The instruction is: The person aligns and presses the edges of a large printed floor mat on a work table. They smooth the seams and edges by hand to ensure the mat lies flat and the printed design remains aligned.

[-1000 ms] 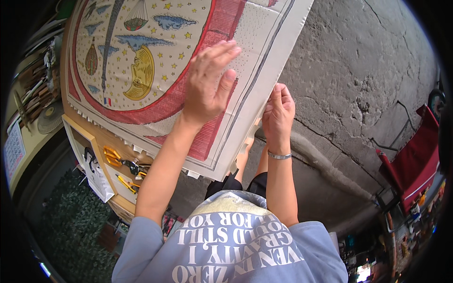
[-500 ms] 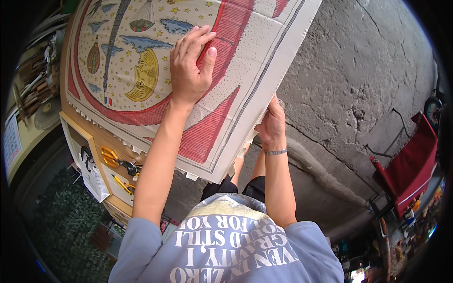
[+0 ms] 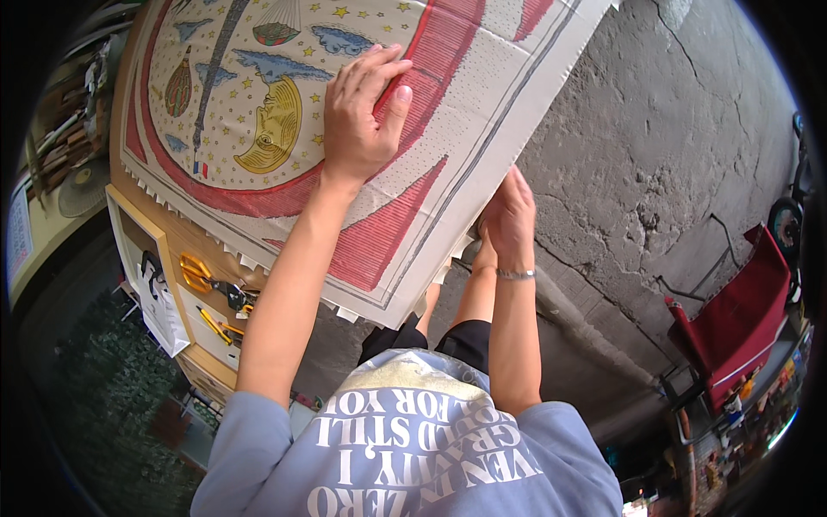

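A large cream printed cloth (image 3: 439,194) with a red ring, yellow crescent moon, blue clouds and balloons lies on a flat board-like surface. Its near edges are cut into small tabs that hang over the border. My left hand (image 3: 362,125) rests on the print at the red band, fingers stretched and thumb apart, holding nothing. At the right edge of the cloth is my right hand (image 3: 510,226), wearing a silver band at the wrist. Its fingers are extended along the edge, and part of the palm is hidden from view.
On the wooden surface at left lie orange-handled scissors (image 3: 196,272), a black tool (image 3: 234,296) and a yellow cutter (image 3: 215,326). A white paper bag (image 3: 164,312) hangs beside them. Cracked concrete floor (image 3: 620,172) spreads right, with a red fabric folding chair (image 3: 741,314) standing on it.
The right hand has straightened its fingers, which were partly behind the edge and now show alongside it. The left hand stays on the same spot of the print. The view has shifted slightly.
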### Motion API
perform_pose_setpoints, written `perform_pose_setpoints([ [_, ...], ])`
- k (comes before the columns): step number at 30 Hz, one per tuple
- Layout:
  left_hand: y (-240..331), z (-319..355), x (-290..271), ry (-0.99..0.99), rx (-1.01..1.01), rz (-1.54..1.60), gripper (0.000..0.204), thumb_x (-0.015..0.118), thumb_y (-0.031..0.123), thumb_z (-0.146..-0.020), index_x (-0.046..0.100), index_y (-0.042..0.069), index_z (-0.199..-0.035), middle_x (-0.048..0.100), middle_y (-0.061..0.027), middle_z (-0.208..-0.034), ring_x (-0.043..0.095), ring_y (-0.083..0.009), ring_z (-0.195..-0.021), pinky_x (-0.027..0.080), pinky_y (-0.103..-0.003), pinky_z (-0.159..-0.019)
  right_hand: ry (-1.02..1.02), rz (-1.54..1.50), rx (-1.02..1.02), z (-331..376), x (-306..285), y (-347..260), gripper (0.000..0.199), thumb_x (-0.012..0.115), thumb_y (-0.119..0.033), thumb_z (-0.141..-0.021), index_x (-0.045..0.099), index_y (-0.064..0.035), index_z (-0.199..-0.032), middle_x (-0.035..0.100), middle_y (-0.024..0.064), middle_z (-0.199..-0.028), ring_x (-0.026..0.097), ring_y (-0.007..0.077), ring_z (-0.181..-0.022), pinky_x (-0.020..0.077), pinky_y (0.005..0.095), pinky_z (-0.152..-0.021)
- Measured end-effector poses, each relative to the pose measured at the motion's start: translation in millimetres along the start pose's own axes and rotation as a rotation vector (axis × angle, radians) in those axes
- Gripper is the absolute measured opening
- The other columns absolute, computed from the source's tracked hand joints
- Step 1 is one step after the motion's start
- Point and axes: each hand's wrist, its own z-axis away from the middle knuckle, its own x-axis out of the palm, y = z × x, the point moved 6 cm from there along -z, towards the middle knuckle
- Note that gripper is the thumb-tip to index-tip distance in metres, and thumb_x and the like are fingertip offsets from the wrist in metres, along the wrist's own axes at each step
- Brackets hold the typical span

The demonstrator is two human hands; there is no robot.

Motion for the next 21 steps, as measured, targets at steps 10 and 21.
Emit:
perform_pose_setpoints([
  [10,-5,8,-13,-0.007,-0.024,-0.035,0.029,0.059,0.028,-0.100,0.072,0.010,-0.118,0.069,-0.0073,-0.132,0.059,-0.0303,-0.131,0.042,-0.043,-0.109,0.081,0.184,-0.093,28,20,-10,0.027,0.065,-0.027,-0.105,0.074,-0.0013,-0.103,0.068,-0.0006,-0.087,0.057,0.0079,-0.079,0.0452,0.0242,-0.073],
  [21,-6,14,-14,-0.009,-0.011,-0.038,0.030,0.060,0.032,-0.098,0.071,0.011,-0.117,0.067,-0.0072,-0.134,0.058,-0.0308,-0.131,0.041,-0.044,-0.109,0.000,0.183,-0.085,28,26,-10,0.025,0.062,-0.024,-0.106,0.072,-0.0015,-0.102,0.068,-0.0016,-0.090,0.056,0.0069,-0.080,0.0460,0.0256,-0.076],
])
